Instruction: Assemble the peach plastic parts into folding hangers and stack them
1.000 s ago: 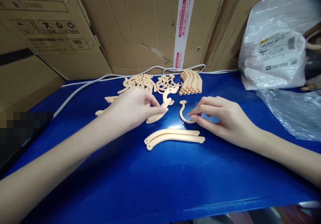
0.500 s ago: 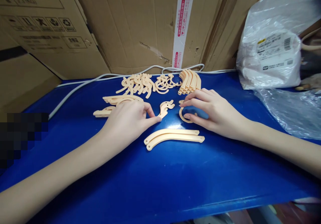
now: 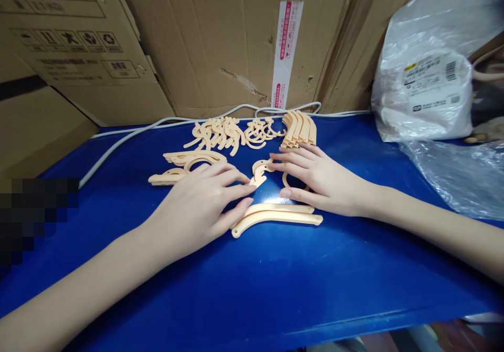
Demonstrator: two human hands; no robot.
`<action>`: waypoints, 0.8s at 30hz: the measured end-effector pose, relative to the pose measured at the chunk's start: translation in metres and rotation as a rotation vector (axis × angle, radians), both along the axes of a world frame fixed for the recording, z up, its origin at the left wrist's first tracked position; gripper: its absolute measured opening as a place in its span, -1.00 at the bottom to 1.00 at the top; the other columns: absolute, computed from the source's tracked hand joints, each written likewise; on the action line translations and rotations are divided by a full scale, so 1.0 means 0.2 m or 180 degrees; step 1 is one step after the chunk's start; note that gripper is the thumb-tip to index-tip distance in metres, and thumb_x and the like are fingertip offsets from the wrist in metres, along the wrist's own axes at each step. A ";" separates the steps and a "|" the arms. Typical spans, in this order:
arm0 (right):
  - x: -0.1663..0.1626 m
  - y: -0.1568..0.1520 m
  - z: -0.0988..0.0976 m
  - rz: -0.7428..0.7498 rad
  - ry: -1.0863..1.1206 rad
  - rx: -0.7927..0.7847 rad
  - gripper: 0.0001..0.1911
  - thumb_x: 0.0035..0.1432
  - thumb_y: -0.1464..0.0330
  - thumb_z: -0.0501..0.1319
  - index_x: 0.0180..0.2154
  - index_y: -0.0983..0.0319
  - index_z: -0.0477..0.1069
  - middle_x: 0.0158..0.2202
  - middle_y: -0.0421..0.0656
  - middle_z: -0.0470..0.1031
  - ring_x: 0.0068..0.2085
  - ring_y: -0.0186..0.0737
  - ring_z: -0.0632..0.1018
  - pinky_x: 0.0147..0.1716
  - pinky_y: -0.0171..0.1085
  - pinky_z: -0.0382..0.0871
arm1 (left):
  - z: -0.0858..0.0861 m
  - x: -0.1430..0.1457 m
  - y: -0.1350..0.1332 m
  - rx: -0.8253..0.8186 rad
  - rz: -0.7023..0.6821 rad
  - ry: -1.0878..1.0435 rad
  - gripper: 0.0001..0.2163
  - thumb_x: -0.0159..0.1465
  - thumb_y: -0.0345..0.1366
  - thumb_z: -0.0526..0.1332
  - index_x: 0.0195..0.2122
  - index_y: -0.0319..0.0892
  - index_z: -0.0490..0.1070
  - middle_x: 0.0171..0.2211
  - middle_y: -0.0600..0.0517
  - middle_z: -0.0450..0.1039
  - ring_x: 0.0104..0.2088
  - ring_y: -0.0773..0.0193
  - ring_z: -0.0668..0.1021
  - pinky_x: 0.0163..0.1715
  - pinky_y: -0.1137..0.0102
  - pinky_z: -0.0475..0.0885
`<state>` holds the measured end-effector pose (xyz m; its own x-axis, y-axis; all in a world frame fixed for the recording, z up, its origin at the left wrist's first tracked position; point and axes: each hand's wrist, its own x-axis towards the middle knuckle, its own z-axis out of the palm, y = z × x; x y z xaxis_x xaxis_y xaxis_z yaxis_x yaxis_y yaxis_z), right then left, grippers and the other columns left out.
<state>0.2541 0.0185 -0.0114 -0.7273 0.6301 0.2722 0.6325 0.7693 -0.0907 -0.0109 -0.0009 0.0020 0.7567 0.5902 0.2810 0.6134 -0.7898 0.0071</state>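
Blue tabletop (image 3: 260,289), cardboard box (image 3: 220,42) at far side. L hand (image 3: 195,205): thumb & fingers apart, index tip at beige curved pieces (image 3: 260,169) mid-table. R hand (image 3: 325,178): fingers spread over thin beige hook (image 3: 285,180), 2 long curved bars (image 3: 279,216) nearer.

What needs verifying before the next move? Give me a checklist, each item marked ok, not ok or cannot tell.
1. Left-hand grip open: ok; thumb and index finger stand apart.
2. Right-hand grip open: ok; fingers are spread.
3. Fingertips off the beige hooked pieces: cannot tell; fingers of both hands overlap them in view.
4. Curved hook beneath the right hand fully visible: not ok; fingers cover part of it.
5. Two long strips side by side: ok; the left hand hides part of one's left end.
6. White cable away from both hands: ok; it runs behind the pieces.
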 end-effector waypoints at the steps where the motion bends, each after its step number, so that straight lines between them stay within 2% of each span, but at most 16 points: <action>1: 0.00 0.01 -0.01 0.0001 -0.0010 -0.0033 -0.42 0.41 0.03 -0.01 0.21 0.27 0.36 0.28 0.04 0.37 0.29 0.09 0.35 0.30 0.19 0.03 | -0.01 0.00 0.00 -0.0025 -0.0015 -0.0012 -0.65 0.45 -0.19 0.01 -0.03 -0.14 0.58 -0.06 -0.04 0.59 -0.03 0.04 0.52 -0.09 0.17 0.40; 6: 0.02 0.02 -0.02 -0.0015 0.0081 -0.0080 -0.45 0.40 0.05 0.03 0.19 0.26 0.39 0.25 0.06 0.40 0.25 0.11 0.37 0.24 0.19 0.13 | -0.04 0.00 0.01 -0.0030 0.0028 -0.0019 -0.64 0.46 -0.20 0.01 0.04 -0.20 0.55 -0.02 -0.09 0.57 -0.01 -0.01 0.53 -0.09 0.10 0.41; 11: 0.02 0.00 -0.03 -0.0009 0.0150 -0.0063 -0.46 0.42 0.07 -0.01 0.17 0.28 0.41 0.17 0.06 0.44 0.17 0.05 0.40 0.19 0.09 0.19 | -0.04 -0.02 0.02 -0.0007 0.0030 -0.0055 -0.61 0.46 -0.22 -0.04 0.03 -0.22 0.55 -0.03 -0.11 0.58 0.00 -0.03 0.53 -0.08 0.08 0.41; 17: 0.02 0.01 -0.05 0.0052 0.0220 -0.0099 -0.40 0.44 0.05 -0.08 0.21 0.33 0.38 0.16 0.09 0.42 0.15 0.06 0.39 0.14 0.07 0.20 | -0.06 -0.01 0.03 0.0076 0.0045 -0.0047 -0.61 0.47 -0.21 -0.04 0.06 -0.21 0.53 -0.04 -0.12 0.56 -0.01 -0.04 0.53 -0.08 0.06 0.40; 24: 0.03 0.01 -0.06 0.0108 0.0286 -0.0119 -0.37 0.44 0.05 -0.09 0.22 0.35 0.38 0.17 0.10 0.42 0.16 0.05 0.39 0.16 0.07 0.19 | -0.07 -0.02 0.02 0.0145 0.0081 -0.0053 -0.62 0.46 -0.22 -0.02 0.07 -0.22 0.52 -0.04 -0.13 0.55 -0.01 -0.10 0.50 -0.04 -0.07 0.37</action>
<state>0.2600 0.0206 -0.0240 -0.7220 0.6166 0.3140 0.5942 0.7850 -0.1751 -0.0144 0.0031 -0.0117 0.7367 0.5955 0.3205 0.6334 -0.7736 -0.0183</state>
